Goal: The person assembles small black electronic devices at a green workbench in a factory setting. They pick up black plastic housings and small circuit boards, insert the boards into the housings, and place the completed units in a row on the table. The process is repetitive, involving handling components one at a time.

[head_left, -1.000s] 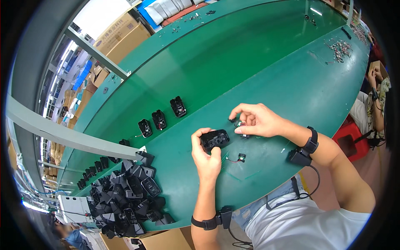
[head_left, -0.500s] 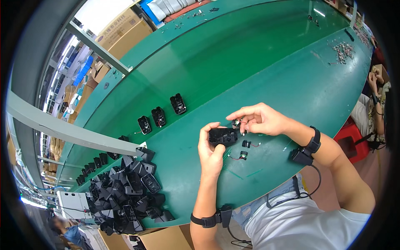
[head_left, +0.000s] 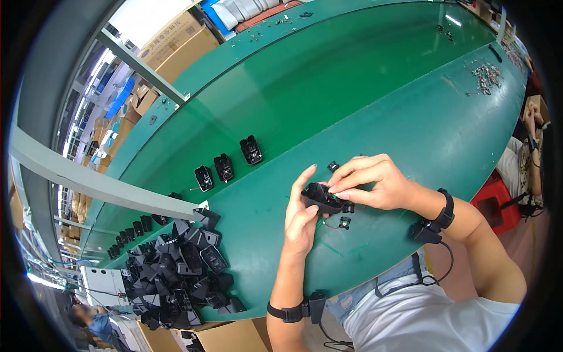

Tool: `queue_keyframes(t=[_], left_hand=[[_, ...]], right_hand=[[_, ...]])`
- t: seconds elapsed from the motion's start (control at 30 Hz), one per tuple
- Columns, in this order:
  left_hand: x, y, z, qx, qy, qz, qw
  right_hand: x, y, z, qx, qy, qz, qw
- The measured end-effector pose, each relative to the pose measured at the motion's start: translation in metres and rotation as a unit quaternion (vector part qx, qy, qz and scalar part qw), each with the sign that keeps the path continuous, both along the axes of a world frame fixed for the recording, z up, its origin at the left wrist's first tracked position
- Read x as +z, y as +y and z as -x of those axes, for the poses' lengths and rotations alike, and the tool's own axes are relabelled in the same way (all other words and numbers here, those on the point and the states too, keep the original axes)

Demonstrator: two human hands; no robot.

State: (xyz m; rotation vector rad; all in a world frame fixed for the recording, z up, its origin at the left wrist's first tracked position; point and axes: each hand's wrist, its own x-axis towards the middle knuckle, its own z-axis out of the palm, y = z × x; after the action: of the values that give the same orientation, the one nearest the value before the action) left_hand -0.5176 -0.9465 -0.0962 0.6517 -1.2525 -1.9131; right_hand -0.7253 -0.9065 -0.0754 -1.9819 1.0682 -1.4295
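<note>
A black plastic housing [head_left: 314, 202] is held by my left hand [head_left: 299, 226], tilted, its hollow side facing up. The thumb lies on the near side and the fingers wrap the far side. My right hand [head_left: 378, 183] reaches over the housing's right end, fingertips pinched together inside its hollow on a small wired part [head_left: 335, 197], mostly hidden, with a bit of green showing. On the table by my hands lie a small black part with a red wire [head_left: 345, 223], another small black part [head_left: 349, 208] partly under my right hand, and a third black piece [head_left: 333, 166] beyond the fingers.
Left of me a big heap of black housings [head_left: 176, 270] covers the table [head_left: 264, 281]. Several filled housings [head_left: 251, 150] stand on the green strip beyond. A grey metal post [head_left: 105, 179] crosses at left. Loose wired parts [head_left: 487, 77] lie far right, near another person's arm [head_left: 533, 117].
My right hand has moved down and left, bringing its fingertips into the housing. The housing has turned and tilted in my left hand. A black piece beyond the fingers now shows.
</note>
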Motion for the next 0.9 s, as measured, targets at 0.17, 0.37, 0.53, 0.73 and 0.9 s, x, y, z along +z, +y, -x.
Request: queue_keyframes(t=[0.17, 0.37, 0.53, 0.73, 0.9], left_hand=[[0.000, -0.001, 0.002, -0.001, 0.040, 0.003, 0.999], [0.009, -0.001, -0.001, -0.039, 0.030, 0.011, 0.999], [0.003, -0.004, -0.001, -0.077, 0.014, 0.025, 0.997], [0.002, -0.002, -0.003, -0.085, 0.004, 0.019, 0.996], [0.005, 0.004, -0.001, -0.016, 0.043, -0.020, 0.999]], right_hand=[[-0.009, 0.004, -0.006, 0.080, -0.096, -0.097, 0.987], [-0.001, 0.008, -0.004, 0.086, -0.074, -0.132, 0.985], [0.005, 0.014, -0.003, 0.016, 0.054, -0.024, 0.998], [-0.005, 0.012, -0.009, 0.073, 0.052, -0.031, 0.996], [0.012, 0.011, -0.005, 0.150, -0.019, -0.086, 0.985]])
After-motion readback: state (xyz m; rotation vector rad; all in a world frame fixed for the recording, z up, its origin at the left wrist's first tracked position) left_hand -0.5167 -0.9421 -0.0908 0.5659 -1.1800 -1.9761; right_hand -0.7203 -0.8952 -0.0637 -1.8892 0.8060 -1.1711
